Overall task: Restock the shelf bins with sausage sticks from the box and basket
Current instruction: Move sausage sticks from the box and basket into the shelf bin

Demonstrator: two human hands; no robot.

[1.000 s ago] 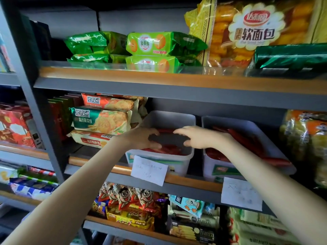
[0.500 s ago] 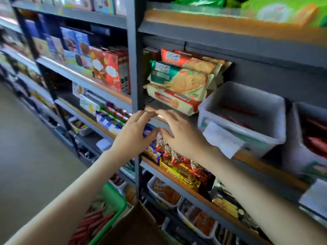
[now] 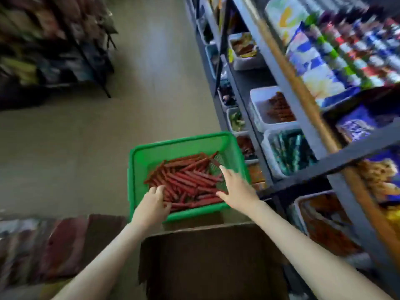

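- Head view, one frame, motion-blurred at the edges.
- Green basket (image 3: 138,169) sits at frame centre on the floor. It is plastic and rectangular, with mesh walls and a rounded rim.
- Sausage sticks (image 3: 186,178) are heaped loose in the basket. They are thin red-brown wrapped rods lying mostly diagonal, piled toward the lower part and leaving green mesh bare at the upper left.
- Left hand (image 3: 151,206) is over the basket's lower-left corner. Its fingers bend down onto the near-left end of the pile and touch the sticks. Can't tell if any stick is actually gripped.
- Right hand (image 3: 236,191) is over the basket's right side, palm down with fingers spread wide and holding nothing. The thumb tip is near the right end of the pile.
- Sticks lie between the two hands, nearer the left fingertips.
- Cardboard box (image 3: 207,256) is at lower centre, brown and matte with a dark inside; its contents are unreadable. Its far edge sits just below the basket's near rim.
- Shelf unit (image 3: 303,167) runs down the right of the frame, with dark metal rails and a wood-coloured front strip.
- White bins (image 3: 257,109) on it are plastic and hold blurred snacks.
- The basket's right wall is close to the low bins.
- Bare floor (image 3: 86,137), smooth and beige, lies to the left of the basket and above it in the frame.
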